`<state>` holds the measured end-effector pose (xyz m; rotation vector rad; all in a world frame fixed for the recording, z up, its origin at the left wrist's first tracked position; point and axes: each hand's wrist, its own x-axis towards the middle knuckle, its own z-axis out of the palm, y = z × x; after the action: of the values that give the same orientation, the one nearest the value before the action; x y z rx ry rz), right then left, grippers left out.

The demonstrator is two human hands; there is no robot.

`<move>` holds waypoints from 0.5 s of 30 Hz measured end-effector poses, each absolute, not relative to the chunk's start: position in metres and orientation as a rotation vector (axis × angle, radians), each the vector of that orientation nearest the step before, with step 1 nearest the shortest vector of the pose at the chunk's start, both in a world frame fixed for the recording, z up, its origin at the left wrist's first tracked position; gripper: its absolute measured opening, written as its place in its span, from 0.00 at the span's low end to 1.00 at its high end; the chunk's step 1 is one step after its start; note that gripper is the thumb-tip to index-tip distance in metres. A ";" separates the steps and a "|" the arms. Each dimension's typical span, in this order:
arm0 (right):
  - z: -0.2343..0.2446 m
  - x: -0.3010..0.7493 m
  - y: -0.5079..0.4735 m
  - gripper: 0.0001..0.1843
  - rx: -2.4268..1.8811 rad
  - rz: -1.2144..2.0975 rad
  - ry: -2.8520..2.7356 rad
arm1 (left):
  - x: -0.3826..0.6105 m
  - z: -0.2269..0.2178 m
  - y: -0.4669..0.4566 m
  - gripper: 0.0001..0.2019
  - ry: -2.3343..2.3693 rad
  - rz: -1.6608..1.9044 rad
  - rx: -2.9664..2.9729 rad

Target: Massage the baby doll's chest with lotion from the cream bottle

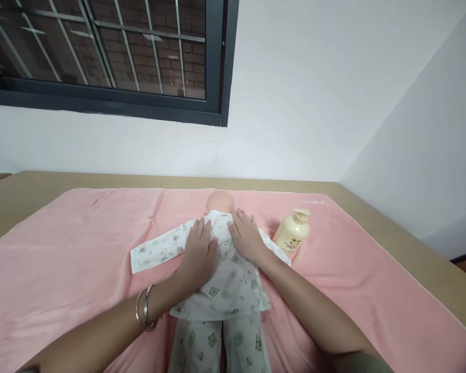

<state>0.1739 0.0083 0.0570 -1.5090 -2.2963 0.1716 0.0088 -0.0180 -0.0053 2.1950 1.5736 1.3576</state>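
- The counter (392, 238) runs along the far wall (314, 114), mostly covered by a pink blanket (81, 269).
- The doll (230, 277) lies in the middle of the blanket, its head (219, 201) at the far end and no face showing, so it appears to be face down.
- Dressing looks done: the shirt (221, 301) is on and reaches past the hips, and the trousers (243, 339) run out of view at the near edge.
- The left sleeve (155, 255) is stretched out flat; the right sleeve (282, 254) slants toward the near right, beside the bottle.
- The left hand (199, 254) and right hand (248, 237) lie on the upper back, near the shoulders. The grip of both is released, palms down, grasping nothing; whether they press, rub or merely rest, I cannot tell.
- The pump bottle (293, 233) stands to the right, untouched; no lotion can be made out on hands or shirt.
- Bracelets (146, 309) circle the left wrist.
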 end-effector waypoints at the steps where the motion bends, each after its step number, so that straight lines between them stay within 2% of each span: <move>1: 0.058 0.176 0.013 0.28 -1.562 0.176 -2.272 | 0.010 -0.003 -0.021 0.24 1.566 1.329 2.232; 3: 0.057 0.173 0.007 0.30 -1.590 0.139 -2.256 | 0.009 0.001 -0.018 0.23 1.550 1.280 2.270; 9: 0.054 0.155 -0.042 0.32 -1.319 0.057 -2.360 | -0.010 0.012 0.015 0.25 1.722 1.063 2.132; 15: 0.063 0.172 0.013 0.28 -1.603 0.189 -2.270 | 0.012 0.008 -0.029 0.25 1.688 1.088 2.377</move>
<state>0.1719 0.0130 0.0634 -1.6026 -2.2703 0.1890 0.0124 -0.0294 0.0081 2.3770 1.6885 1.0882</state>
